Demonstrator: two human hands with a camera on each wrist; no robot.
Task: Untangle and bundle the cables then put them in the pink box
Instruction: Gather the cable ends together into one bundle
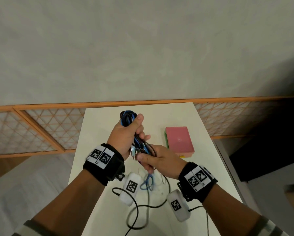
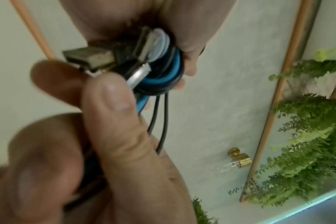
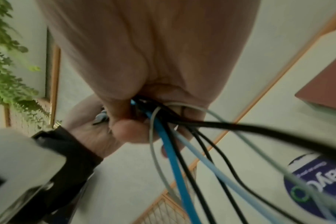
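Observation:
A bundle of blue, black and white cables (image 1: pixel 128 116) is held up over the white table. My left hand (image 1: pixel 125 133) grips its upper loop, with the thumb across the coils. My right hand (image 1: pixel 156 159) pinches the lower end of the cable bundle (image 2: pixel 163 72), where a USB plug (image 2: pixel 88 57) and other plugs stick out. Loose blue, black and pale cable tails (image 3: pixel 175 151) trail down from my right hand; a blue loop (image 1: pixel 148 183) lies on the table below it. The shut pink box (image 1: pixel 179 142) lies to the right of both hands.
The white table (image 1: pixel 100 133) is narrow, and its far edge meets an orange-framed lattice rail (image 1: pixel 40 130). A thin black cable (image 1: pixel 137 206) loops over the near part of the table. A small yellow piece (image 1: pixel 182 156) shows at the box's near edge.

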